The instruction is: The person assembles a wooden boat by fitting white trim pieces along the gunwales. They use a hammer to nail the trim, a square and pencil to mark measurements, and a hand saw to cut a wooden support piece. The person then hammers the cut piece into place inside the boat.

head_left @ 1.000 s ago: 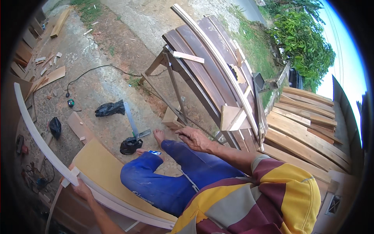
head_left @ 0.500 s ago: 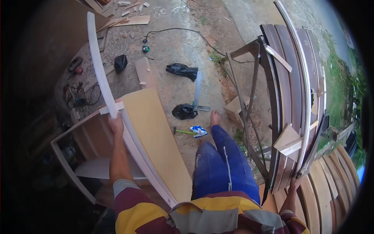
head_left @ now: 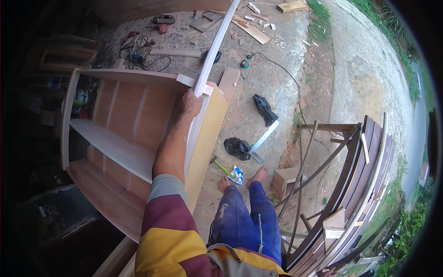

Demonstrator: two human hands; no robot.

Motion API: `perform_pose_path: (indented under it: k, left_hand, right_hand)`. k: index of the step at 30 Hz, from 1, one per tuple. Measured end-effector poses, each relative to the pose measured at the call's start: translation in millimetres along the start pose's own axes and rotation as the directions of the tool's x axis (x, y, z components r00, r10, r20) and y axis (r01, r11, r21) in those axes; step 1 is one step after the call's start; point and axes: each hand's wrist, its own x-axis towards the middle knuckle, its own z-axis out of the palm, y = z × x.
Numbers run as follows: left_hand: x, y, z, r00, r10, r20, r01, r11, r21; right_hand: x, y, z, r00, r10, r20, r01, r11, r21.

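Note:
My left hand (head_left: 191, 102) grips a long pale wooden strip (head_left: 215, 44) at the top edge of an open plywood cabinet (head_left: 121, 121), which has a shelf inside and a yellowish side panel (head_left: 204, 147). A short pale block (head_left: 184, 80) lies across the strip. My right hand (head_left: 328, 270) is at the lower right edge, closed at the near end of dark boards (head_left: 357, 171) stacked on a wooden stand; what exactly it holds is hard to make out.
A hammer (head_left: 221, 167), black plastic bags (head_left: 237, 147), a metal square (head_left: 267, 135) and a cardboard box (head_left: 284, 181) lie near my bare feet. Power tools (head_left: 162, 21), cords (head_left: 138, 53) and wood offcuts (head_left: 251, 30) are scattered behind the cabinet. A road (head_left: 411, 171) runs at the right.
My view has swung left toward the cabinet. Since a second ago my right hand has moved from above my legs down to the stacked boards; my left hand still grips the strip.

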Motion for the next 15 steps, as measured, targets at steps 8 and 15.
perform_pose_path:
  k: [8, 15]
  left_hand:
    - [-2.2, 4.9, -5.4, 0.983, 0.087, -0.163, -0.12, 0.972, -0.202]
    - [21.9, 12.5, 17.9, 0.979, -0.02, -0.202, -0.062, 0.918, -0.391]
  right_hand:
    - [15.5, -161.5, -40.0, 0.966, -0.191, 0.175, -0.023, 0.609, 0.793]
    - [-149.6, -405.5, -28.2, 0.8, -0.598, -0.047, 0.063, 0.006, 0.998]
